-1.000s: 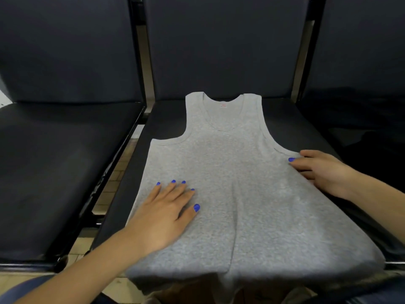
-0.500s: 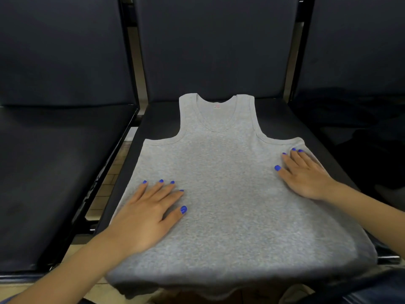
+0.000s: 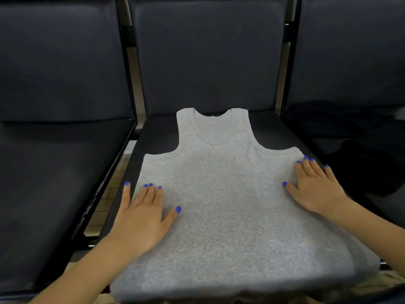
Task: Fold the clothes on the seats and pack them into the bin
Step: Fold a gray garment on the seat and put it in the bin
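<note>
A grey sleeveless top (image 3: 221, 194) lies spread flat, neck away from me, on the middle dark seat (image 3: 160, 137). Its hem hangs over the seat's front edge. My left hand (image 3: 144, 216) rests flat on the top's left side, fingers straight and spread, the little finger reaching past the fabric's edge. My right hand (image 3: 315, 187) lies flat on the top's right side just below the armhole, fingers straight. Neither hand holds anything. No bin is in view.
A dark seat (image 3: 50, 178) stands on the left, with a gap showing tiled floor (image 3: 107, 194) between it and the middle seat. On the right seat lies a heap of dark clothing (image 3: 368, 154). Seat backs (image 3: 208, 58) rise behind.
My left hand slid outward to the top's left edge. My right hand, which first gripped the right edge, flattened on the fabric and moved outward. The top lies smoother.
</note>
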Demonstrator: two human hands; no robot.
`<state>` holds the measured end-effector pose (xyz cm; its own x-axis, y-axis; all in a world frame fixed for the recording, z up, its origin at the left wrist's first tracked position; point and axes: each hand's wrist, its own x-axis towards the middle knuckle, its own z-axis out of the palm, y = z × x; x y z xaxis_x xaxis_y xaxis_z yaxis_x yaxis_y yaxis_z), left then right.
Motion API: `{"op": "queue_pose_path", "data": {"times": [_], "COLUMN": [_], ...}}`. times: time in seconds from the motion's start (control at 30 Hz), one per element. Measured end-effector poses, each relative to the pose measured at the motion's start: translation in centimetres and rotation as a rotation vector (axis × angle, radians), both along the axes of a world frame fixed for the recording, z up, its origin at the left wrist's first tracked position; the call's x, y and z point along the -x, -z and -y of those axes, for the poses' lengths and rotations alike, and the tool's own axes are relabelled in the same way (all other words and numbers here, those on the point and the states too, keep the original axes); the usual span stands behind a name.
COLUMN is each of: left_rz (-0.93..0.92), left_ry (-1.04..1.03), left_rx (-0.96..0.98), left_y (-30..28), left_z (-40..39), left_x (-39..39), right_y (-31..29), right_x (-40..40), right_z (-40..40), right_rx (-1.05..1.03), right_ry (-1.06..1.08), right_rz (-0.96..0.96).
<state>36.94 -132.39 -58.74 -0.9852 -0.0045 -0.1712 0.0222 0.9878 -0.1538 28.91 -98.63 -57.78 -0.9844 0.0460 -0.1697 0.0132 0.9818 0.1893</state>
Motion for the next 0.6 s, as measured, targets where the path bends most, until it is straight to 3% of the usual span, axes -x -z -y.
{"op": "queue_pose_path", "data": {"times": [0.1,0.23,0.43,0.6], "left_rz": [0.048,0.003,-0.038,-0.019], "left_ry": [-0.070,0.006,-0.025,-0.178], "left_rx": [0.112,0.143,-0.187,-0.509], "left_y": [-1.8,-4.8,-5.3,-3.4], "left_z": [0.1,-0.5,-0.4,-0.7], "left_x": [0.7,2.1,9.5,17.4], "right_y": [-1.1,-3.2,-4.6,-3.8], "right_x": [-0.5,0.1,4.1,10.6], "right_z": [1.3,3.5,6.0,7.1], "right_rx": [0.035,0.149,0.379,0.558], "right_ry": [-0.129,-0.246,-0.221,-0.088], "right_rz": [-0.029,-0.015,0.145,0.109]}}
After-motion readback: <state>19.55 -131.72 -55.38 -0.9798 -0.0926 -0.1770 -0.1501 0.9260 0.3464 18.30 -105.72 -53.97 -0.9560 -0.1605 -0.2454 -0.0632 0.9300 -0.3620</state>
